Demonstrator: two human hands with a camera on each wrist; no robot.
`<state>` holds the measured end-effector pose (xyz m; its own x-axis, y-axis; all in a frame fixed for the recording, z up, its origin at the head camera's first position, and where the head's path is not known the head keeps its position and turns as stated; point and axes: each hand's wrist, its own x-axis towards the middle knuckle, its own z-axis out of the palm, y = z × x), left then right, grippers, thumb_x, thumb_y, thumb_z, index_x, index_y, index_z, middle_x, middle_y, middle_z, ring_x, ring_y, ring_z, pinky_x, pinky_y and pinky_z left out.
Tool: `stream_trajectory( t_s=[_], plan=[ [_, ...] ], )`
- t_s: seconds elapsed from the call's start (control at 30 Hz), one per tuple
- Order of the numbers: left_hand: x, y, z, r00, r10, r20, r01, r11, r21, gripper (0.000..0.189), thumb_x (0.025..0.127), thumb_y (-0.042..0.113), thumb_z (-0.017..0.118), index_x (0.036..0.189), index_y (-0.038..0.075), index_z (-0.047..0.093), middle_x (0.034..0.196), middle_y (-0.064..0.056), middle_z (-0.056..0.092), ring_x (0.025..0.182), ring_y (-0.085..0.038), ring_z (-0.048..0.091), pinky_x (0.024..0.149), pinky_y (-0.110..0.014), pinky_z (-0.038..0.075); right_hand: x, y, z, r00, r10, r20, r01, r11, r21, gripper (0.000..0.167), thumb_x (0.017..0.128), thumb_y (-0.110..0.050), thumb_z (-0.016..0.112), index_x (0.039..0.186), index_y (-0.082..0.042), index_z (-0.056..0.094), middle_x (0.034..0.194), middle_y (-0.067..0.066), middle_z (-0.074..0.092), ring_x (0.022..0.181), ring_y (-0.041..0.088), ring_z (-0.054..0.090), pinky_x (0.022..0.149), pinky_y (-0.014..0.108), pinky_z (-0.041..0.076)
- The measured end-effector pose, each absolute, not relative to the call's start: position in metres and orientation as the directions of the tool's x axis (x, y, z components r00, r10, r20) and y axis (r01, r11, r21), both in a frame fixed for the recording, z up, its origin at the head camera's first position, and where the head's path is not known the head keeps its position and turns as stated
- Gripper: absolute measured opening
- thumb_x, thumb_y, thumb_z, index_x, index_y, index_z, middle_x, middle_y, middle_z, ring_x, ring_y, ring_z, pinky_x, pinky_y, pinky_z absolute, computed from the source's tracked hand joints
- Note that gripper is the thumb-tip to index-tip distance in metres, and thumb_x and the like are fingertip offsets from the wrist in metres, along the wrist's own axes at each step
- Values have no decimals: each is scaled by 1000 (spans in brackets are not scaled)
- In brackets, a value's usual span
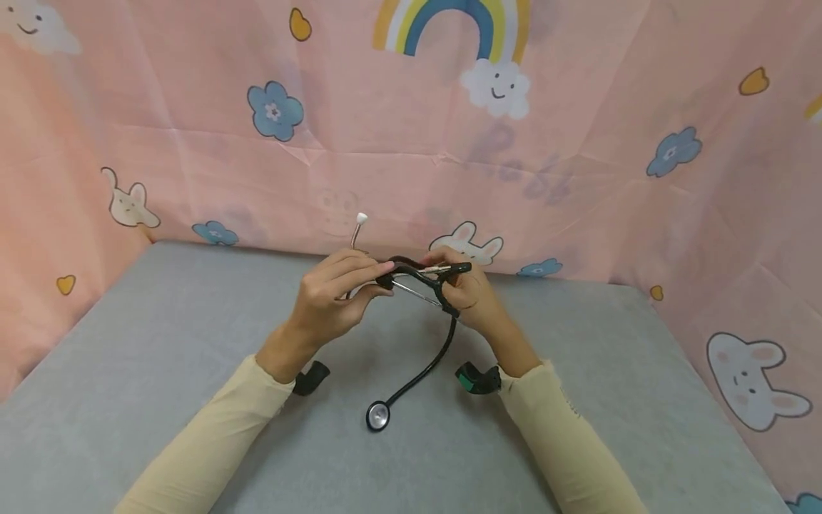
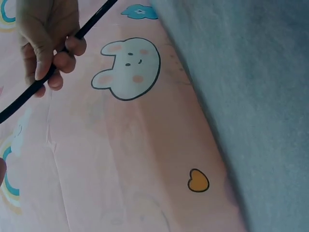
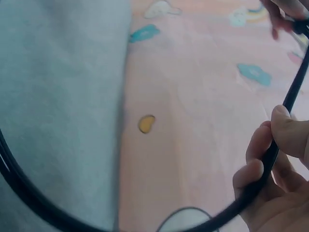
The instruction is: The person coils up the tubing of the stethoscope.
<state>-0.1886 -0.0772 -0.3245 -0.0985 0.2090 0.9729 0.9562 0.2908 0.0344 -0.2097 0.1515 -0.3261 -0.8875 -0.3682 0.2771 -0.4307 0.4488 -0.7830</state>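
A stethoscope with black tubing (image 1: 424,371) is held up between both hands in the head view. My left hand (image 1: 340,293) pinches it between thumb and fingers at a dark piece near the metal ear tubes (image 1: 416,291). A white ear tip (image 1: 362,218) sticks up behind that hand. My right hand (image 1: 472,293) grips the tubing near its fork, partly hidden behind it; in the right wrist view, its thumb and curled fingers (image 3: 289,135) close around the black tube. From there the tubing curves down to the round silver chest piece (image 1: 377,415), at the lower end.
Below the hands is a grey table cover (image 1: 193,321). A pink printed cloth (image 1: 359,157) hangs behind and at the sides. Dark wrist devices (image 1: 478,378) protrude from the inner side of both sleeves.
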Motion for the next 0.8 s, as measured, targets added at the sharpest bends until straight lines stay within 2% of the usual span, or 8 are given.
stream_trajectory(
  t_s=[0.07, 0.13, 0.2, 0.33, 0.43, 0.67, 0.8],
  plan=[
    [-189, -79, -323, -100, 177, 979, 945, 326, 37, 35, 64, -4, 88, 97, -6, 76, 83, -15, 75, 74, -26, 66, 64, -27, 53, -207, 145, -330, -880, -372, 295, -456, 491, -743, 24, 99, -11, 59, 121, -6, 65, 112, 17, 68, 87, 24, 62, 70, 31, 45],
    [-189, -81, -322, -111, 151, 982, 930, 365, 49, 37, 62, -6, 88, 97, -7, 76, 84, -16, 75, 75, -26, 67, 63, -28, 53, -203, 139, -332, -878, -372, 301, -467, 528, -709, 22, 97, -17, 66, 116, -9, 68, 104, 14, 69, 77, 20, 57, 65, 28, 44],
    [-190, -84, -321, -134, 124, 983, 913, 402, 74, 35, 63, -6, 88, 96, -8, 76, 86, -17, 75, 77, -28, 69, 66, -29, 55, -199, 133, -333, -870, -379, 314, -483, 533, -695, 25, 95, -17, 68, 119, -12, 68, 103, 10, 69, 76, 17, 55, 65, 27, 43],
    [-193, -88, -320, -185, 76, 980, 880, 456, 131, 29, 68, -4, 86, 95, -9, 76, 89, -19, 75, 82, -31, 71, 75, -37, 59, -193, 126, -331, -851, -396, 344, -521, 562, -642, 23, 94, -17, 70, 116, -15, 72, 90, 3, 70, 66, 15, 45, 59, 26, 38],
    [-194, -89, -321, -215, 41, 976, 861, 479, 169, 28, 68, -4, 86, 94, -9, 76, 87, -18, 75, 80, -31, 70, 72, -37, 58, -189, 122, -329, -823, -416, 386, -567, 576, -589, 14, 93, -18, 71, 105, -14, 76, 91, -2, 71, 66, 13, 46, 59, 24, 38],
    [-196, -95, -325, -315, 34, 948, 778, 581, 238, 24, 77, 4, 83, 98, -6, 77, 85, -15, 74, 77, -28, 66, 64, -34, 52, -184, 116, -330, -681, -510, 526, -730, 529, -433, 13, 92, -16, 72, 103, -11, 75, 97, 1, 70, 72, 14, 55, 64, 25, 46],
    [-196, -98, -327, -366, 52, 929, 735, 628, 254, 22, 81, 5, 80, 101, -5, 76, 86, -15, 73, 76, -28, 63, 64, -35, 51, -183, 113, -332, -639, -530, 558, -765, 516, -385, 11, 92, -14, 72, 102, -9, 73, 95, 2, 70, 76, 11, 57, 67, 25, 50]
  ],
)
